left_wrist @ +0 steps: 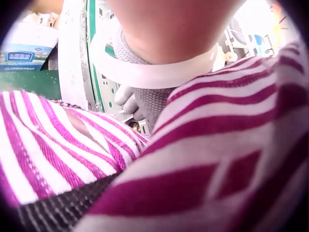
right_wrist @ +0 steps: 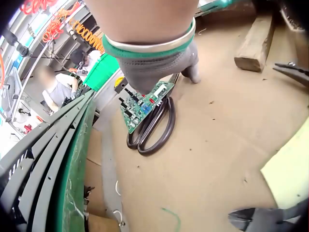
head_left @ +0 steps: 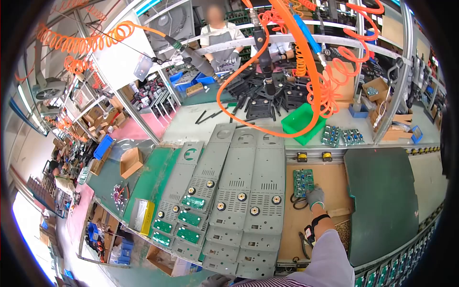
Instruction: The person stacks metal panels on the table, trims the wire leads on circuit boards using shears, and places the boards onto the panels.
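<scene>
Circuit board [head_left: 302, 182] is lying on the worktop [head_left: 334, 184], long axis pointing away from the person. Right hand [head_left: 315, 196] is touching its near end, grip unclear; left hand's [left_wrist: 140, 104] fingers are curling loosely.

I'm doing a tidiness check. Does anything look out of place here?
Yes: under the right hand, the circuit board overlaps the dark-handled scissors on the brown surface and appears tilted, not flat.

Right arm extended forward, gloved right hand [head_left: 315, 196] lowered; gloved left hand [head_left: 216, 281] near the torso.
</scene>
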### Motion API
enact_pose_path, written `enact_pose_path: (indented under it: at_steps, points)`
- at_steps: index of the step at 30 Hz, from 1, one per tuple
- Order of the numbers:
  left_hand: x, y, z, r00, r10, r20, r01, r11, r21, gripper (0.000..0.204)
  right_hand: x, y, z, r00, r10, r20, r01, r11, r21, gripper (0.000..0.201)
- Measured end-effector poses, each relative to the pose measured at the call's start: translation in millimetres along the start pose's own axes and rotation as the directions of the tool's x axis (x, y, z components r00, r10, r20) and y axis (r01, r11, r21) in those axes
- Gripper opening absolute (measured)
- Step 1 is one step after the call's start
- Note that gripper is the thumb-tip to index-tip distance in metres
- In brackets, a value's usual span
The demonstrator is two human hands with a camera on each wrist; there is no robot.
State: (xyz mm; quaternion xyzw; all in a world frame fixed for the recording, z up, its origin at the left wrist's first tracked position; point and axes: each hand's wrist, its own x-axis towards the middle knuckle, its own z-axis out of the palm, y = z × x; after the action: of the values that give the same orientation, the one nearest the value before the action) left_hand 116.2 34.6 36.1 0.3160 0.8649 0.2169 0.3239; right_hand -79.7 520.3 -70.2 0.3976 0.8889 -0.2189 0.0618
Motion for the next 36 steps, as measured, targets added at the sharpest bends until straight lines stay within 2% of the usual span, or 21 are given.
enact_pose_path:
  at_steps: [3,6,9,10,13,16,19,21,23,24,26,27,28,29,30,31,32,33,35,36]
  points:
    - [3,6,6,1.0,-0.031,-0.003,0.031,0.999,-0.017,0.038,-13,-13,-24,0.991,0.08,0.104,-0.089,0.992,0.09,0.06]
    - [7,10,5,0.999,-0.048,-0.009,0.048,0.998,-0.029,0.037,15,-2,1,0.978,0.127,0.164,-0.142,0.987,0.08,0.063]
    - [4,13,6,0.998,-0.057,-0.028,0.056,0.998,-0.026,0.037,21,4,0,0.953,0.128,0.273,-0.218,0.918,0.33,0.065]
    - [3,14,6,0.998,-0.06,-0.036,0.059,0.998,-0.024,0.037,23,1,0,0.961,0.168,0.22,-0.242,0.895,0.376,0.067]
    - [-2,16,10,0.997,-0.06,-0.046,0.059,0.998,-0.023,0.036,24,-1,-15,0.95,0.126,0.285,-0.265,0.808,0.527,0.062]
    - [-7,16,11,0.997,-0.045,-0.064,0.044,0.999,-0.022,0.036,44,21,8,0.996,0.028,0.08,-0.076,0.708,0.702,0.056]
    - [-12,12,12,0.994,-0.031,-0.104,0.026,0.999,-0.048,0.036,25,30,-18,0.985,0.154,0.078,-0.149,0.531,0.834,0.051]
    - [-17,7,9,0.989,-0.018,-0.149,0.005,0.996,-0.089,0.035,-21,38,-59,0.995,-0.004,0.102,-0.095,0.345,0.934,0.043]
    - [-18,16,-15,0.98,-0.042,-0.196,-0.022,0.951,-0.31,0.032,-56,53,-80,0.977,-0.206,0.058,-0.041,0.085,0.996,0.04]
    - [-17,22,-27,0.975,-0.061,-0.214,-0.035,0.908,-0.418,0.032,-81,54,-92,0.956,-0.284,0.079,-0.078,0.013,0.997,0.041]
    - [-1,12,-40,0.978,-0.202,-0.05,0.093,0.639,-0.764,0.044,-142,37,-109,0.893,-0.438,0.101,-0.168,-0.117,0.979,0.043]
    - [10,10,-45,0.98,-0.178,-0.085,0.011,0.48,-0.877,0.049,-183,20,-124,0.842,-0.525,0.124,-0.228,-0.139,0.964,0.047]
    - [21,9,-51,0.979,-0.166,-0.118,-0.065,0.298,-0.952,0.054,-220,1,-130,0.783,-0.605,0.143,-0.292,-0.155,0.944,0.051]
    - [31,12,-62,0.992,-0.064,-0.107,-0.097,0.138,-0.986,0.063,-239,-6,-115,0.662,-0.732,0.161,-0.377,-0.14,0.915,0.054]
    - [43,11,-66,0.991,0.048,-0.129,-0.129,0.009,-0.992,0.067,-255,-11,-101,0.601,-0.763,0.238,-0.423,-0.05,0.905,0.053]
    - [46,24,-73,0.986,0.071,-0.149,-0.146,-0.048,-0.988,0.069,-279,-23,-91,0.59,-0.743,0.316,-0.477,-0.005,0.879,0.052]
    - [51,45,-88,0.97,0.2,-0.139,-0.125,-0.081,-0.989,0.083,-302,-31,-88,0.562,-0.737,0.376,-0.526,0.032,0.85,0.049]
    - [49,62,-95,0.965,0.219,-0.144,-0.132,-0.071,-0.989,0.083,-305,-29,-54,0.573,-0.763,0.3,-0.346,0.106,0.932,0.048]
    - [46,84,-101,0.954,0.261,-0.15,-0.142,-0.048,-0.989,0.084,-324,-25,-29,0.611,-0.75,0.255,-0.053,0.282,0.958,0.046]
    - [49,87,-100,0.95,0.28,-0.135,-0.12,-0.069,-0.99,0.084,-337,-30,-54,0.65,-0.707,0.278,0.032,0.392,0.92,0.045]
